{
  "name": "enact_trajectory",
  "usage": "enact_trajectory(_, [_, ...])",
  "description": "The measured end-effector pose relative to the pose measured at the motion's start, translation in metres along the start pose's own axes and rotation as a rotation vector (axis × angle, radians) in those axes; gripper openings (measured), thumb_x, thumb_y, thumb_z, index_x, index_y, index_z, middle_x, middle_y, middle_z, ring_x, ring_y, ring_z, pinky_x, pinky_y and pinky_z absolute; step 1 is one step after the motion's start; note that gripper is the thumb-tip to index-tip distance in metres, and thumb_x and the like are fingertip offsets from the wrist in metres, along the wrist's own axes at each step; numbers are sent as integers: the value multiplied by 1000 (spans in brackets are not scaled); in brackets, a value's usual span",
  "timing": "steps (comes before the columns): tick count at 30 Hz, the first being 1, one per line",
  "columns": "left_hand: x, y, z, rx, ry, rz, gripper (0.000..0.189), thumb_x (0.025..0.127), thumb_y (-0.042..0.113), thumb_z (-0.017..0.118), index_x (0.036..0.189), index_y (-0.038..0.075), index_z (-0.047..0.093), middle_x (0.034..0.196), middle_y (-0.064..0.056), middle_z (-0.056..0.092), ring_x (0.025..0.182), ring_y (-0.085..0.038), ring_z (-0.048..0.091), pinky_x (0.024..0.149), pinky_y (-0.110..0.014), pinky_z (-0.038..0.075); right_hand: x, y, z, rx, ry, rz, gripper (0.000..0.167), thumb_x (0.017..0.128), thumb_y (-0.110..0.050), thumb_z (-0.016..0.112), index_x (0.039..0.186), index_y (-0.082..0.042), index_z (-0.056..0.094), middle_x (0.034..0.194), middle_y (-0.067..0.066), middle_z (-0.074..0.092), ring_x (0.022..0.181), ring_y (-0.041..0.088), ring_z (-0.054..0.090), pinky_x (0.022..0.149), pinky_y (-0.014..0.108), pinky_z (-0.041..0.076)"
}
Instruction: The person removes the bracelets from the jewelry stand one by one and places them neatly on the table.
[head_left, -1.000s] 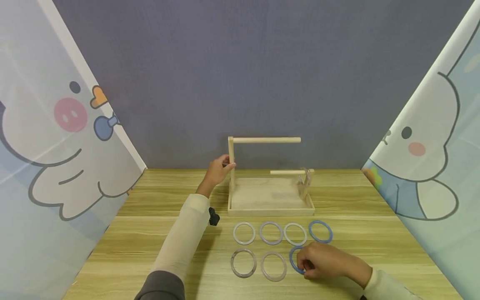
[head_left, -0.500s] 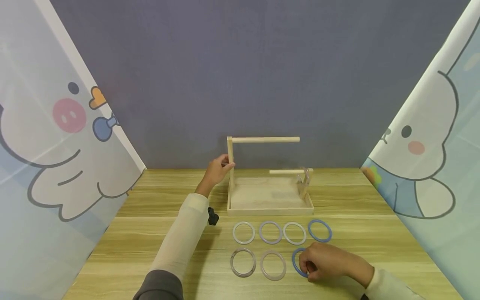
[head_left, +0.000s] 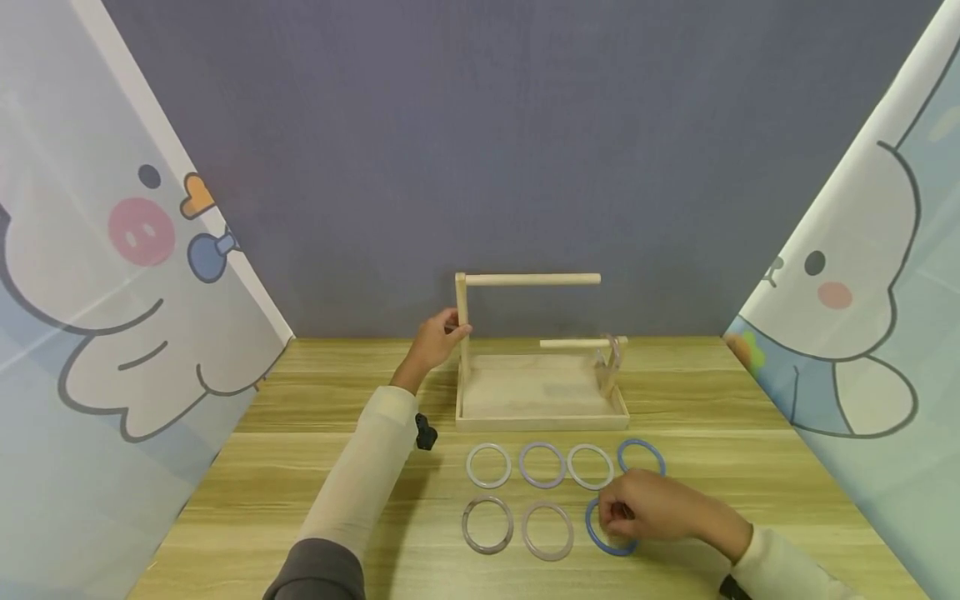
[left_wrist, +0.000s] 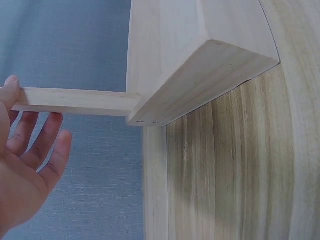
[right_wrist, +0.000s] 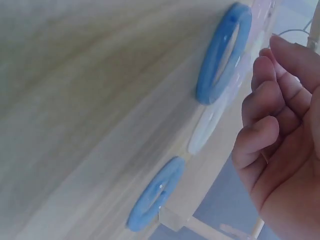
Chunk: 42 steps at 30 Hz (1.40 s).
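My left hand pinches the upright post of a wooden rack between thumb and fingers, as the left wrist view shows closely. My right hand hovers over the near blue bangle, overlapping it in the head view. In the right wrist view its fingers are loosely curled with nothing between them, and the near blue bangle lies apart from them. Beyond that hand is another blue bangle, partly covered by it. At least one translucent bangle hangs on the rack's short lower bar.
Between the rack's tray and me lie more bangles in two rows: white, lavender, another white, marbled grey-brown and pale pink. A long upper bar juts rightward from the post.
The near blue bangle has shifted slightly right on the table. My right hand has let go of it and risen a little. My left hand stays on the post.
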<state>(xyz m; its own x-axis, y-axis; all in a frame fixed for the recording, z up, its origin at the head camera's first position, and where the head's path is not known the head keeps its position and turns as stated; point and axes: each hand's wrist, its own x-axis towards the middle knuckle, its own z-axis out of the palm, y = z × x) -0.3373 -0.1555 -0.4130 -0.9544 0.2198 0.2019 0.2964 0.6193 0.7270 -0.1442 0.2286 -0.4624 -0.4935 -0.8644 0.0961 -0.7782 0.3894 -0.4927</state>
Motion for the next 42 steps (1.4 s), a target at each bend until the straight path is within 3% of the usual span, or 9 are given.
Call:
enact_trajectory(9, [1,0,1,-13,-9,-19,51,105,43,56,144,11,51,136,-12,62,126,-31,60,103,-49,52,5,4,-13,-110,133,50,13,92,-13,75,85,-22,69,73,-22,58,63,-13,40,53,12,41])
enact_trajectory(18, [-1,-1,3,-11,-7,-15,47,105,39,57,140,8,53,137,-14,62,125,-32,61,102,-48,53,6,9,-26,-132,198,95,18,93,-10,73,86,-25,66,76,-21,58,65,-12,43,54,14,43])
enact_trajectory(26, [-5,-7,7,-4,-6,-18,49,105,38,57,143,7,51,138,-15,61,125,-32,61,101,-49,53,6,14,-38,-162,246,196,10,94,-12,72,89,-20,69,77,-20,62,66,-10,48,55,16,45])
enact_trajectory(33, [-7,-12,11,0,-11,-40,50,105,38,57,144,6,51,137,-15,61,124,-33,61,100,-49,54,10,18,-54,-200,356,324,6,98,-17,70,93,-15,72,79,-15,65,66,-8,50,55,18,45])
enact_trajectory(42, [-11,-17,16,-14,-17,-42,46,106,36,57,141,7,53,133,-14,63,122,-33,62,99,-49,54,16,32,-65,-197,556,431,5,94,-6,71,97,-2,71,80,-1,70,64,2,57,55,20,48])
